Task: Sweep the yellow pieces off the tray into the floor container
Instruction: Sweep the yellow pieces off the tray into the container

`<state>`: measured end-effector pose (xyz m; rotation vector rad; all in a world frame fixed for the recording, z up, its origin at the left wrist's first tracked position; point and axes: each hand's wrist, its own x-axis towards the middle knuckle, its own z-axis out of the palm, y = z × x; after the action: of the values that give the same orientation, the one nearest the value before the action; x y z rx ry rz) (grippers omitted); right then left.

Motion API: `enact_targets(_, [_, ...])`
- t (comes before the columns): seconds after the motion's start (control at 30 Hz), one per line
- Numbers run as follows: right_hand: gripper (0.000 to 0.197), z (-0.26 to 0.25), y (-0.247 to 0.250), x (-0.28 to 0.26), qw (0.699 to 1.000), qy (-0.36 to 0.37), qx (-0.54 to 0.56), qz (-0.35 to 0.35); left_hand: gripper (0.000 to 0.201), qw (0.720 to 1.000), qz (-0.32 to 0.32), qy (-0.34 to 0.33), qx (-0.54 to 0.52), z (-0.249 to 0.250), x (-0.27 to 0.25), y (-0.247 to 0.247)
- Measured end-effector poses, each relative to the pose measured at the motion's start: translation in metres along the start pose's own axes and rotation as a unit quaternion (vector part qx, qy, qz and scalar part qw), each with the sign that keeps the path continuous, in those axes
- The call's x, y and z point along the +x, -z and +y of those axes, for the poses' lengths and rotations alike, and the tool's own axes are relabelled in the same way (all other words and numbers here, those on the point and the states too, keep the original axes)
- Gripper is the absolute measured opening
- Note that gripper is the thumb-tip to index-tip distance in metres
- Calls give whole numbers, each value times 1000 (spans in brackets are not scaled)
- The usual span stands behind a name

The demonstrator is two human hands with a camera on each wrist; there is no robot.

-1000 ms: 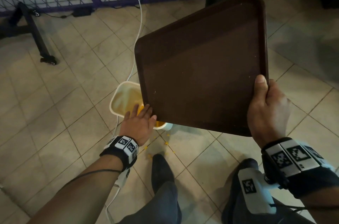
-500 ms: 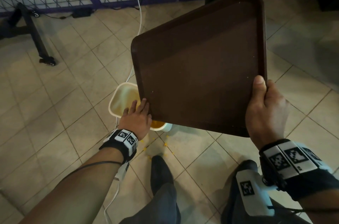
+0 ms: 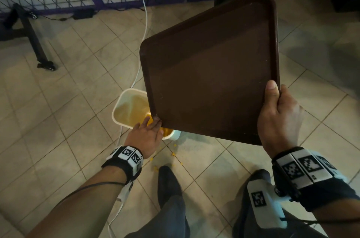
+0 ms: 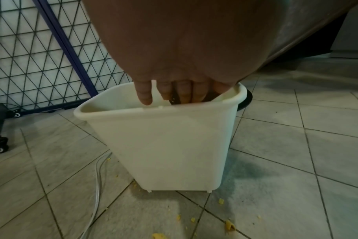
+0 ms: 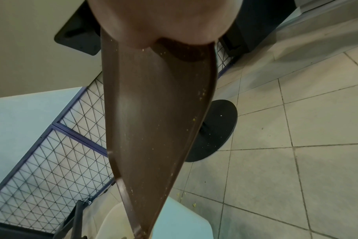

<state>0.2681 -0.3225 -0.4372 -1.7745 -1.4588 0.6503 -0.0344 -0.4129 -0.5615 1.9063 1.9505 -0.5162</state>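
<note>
Tiled floor: white container holds yellow pieces.

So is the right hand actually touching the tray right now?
Touching. In the head view the right hand grips the tray at its near corner, thumb lying over the rim and fingers curled beneath.

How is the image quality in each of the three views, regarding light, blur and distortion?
Head view: dim, warm light; wide-angle bending of the fence lines; the brown tray looks sharp. Left wrist view: the left hand is close and soft, while the white container is clear. Right wrist view: the right hand is blurred, and a dull sheen lies on the strongly stretched tray.
</note>
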Motion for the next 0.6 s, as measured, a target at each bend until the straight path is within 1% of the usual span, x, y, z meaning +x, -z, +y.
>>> enact_targets(0.07, [47,1,2,0,1000,4,-2,3,64,998,66,0,6,-2,-6,4])
enact_targets(0.1, [47,2,2,0,1000,8,-3,3,59,996,85,8,7,-3,-7,6])
enact_targets(0.13, [47,2,2,0,1000,11,-4,3,58,996,89,16,9,-5,-7,7])
enact_targets(0.17, [48,1,1,0,1000,12,-3,3,61,997,78,24,8,-6,-6,6])
enact_targets(0.23, [49,-1,0,0,1000,9,4,2,69,999,36,27,15,-12,-2,2])
enact_targets(0.3, [48,-3,0,-1,1000,10,7,-1,74,999,-9,11,39,-12,-2,-2])
enact_targets(0.33, [46,-4,0,-1,1000,13,7,-2,74,999,-10,-1,48,-10,-4,-1])
enact_targets(0.37, [45,-4,0,-2,1000,14,5,-4,70,999,3,-7,54,-8,-6,2])
enact_targets(0.4, [45,-4,1,-2,1000,15,3,-5,62,998,27,-3,50,-7,-8,7])
enact_targets(0.43, [45,-3,1,-3,1000,14,2,-7,53,997,59,6,40,-9,-7,12])
enact_targets(0.47, [46,-3,1,-3,1000,13,2,-10,48,995,91,16,30,-12,-4,18])
enact_targets(0.5, [46,-2,1,-3,1000,13,3,-12,49,992,118,24,23,-15,0,22])
enact_targets(0.57, [46,-3,0,-4,1000,12,4,-12,60,986,158,41,10,-22,13,32])
enact_targets(0.6, [46,-4,0,-3,1000,13,6,-11,65,984,166,58,-3,-26,21,36])
